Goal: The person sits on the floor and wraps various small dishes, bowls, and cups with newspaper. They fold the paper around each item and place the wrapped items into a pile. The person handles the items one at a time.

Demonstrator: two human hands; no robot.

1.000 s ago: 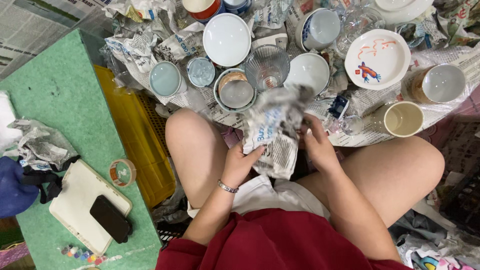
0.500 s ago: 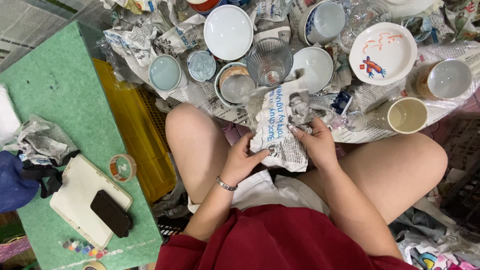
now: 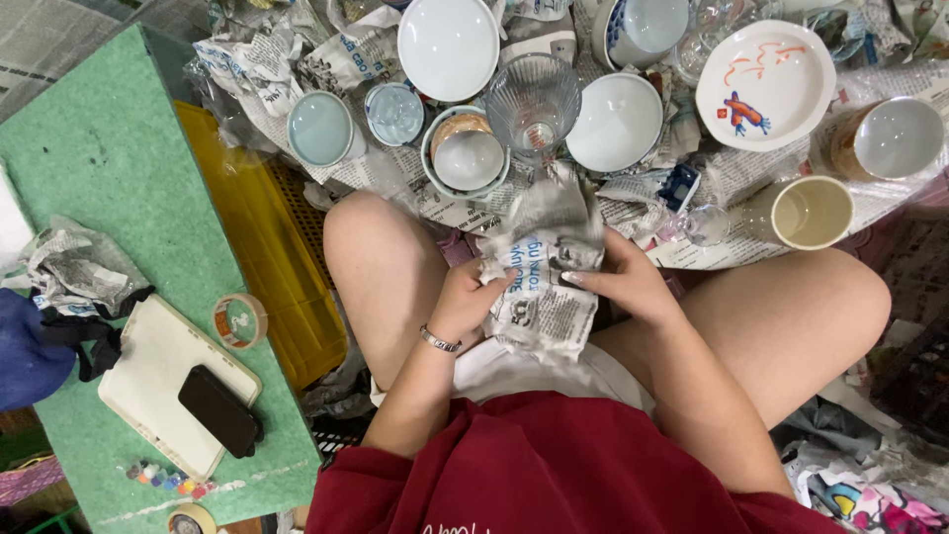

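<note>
Between both knees, newspaper bundle (image 3: pixel 542 282) lies lengthwise, pointing away.

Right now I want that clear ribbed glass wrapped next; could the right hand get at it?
Probably yes: the ribbed glass stands just beyond the right hand, nothing between, though both hands hold the newspaper bundle.

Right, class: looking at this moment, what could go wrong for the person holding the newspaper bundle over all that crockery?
The crumpled newspaper bundle, held in both hands above the lap, could slip out. The ribbed clear glass tumbler stands just beyond it, crowded against the white ceramic bowl; a knock might chip either.
</note>
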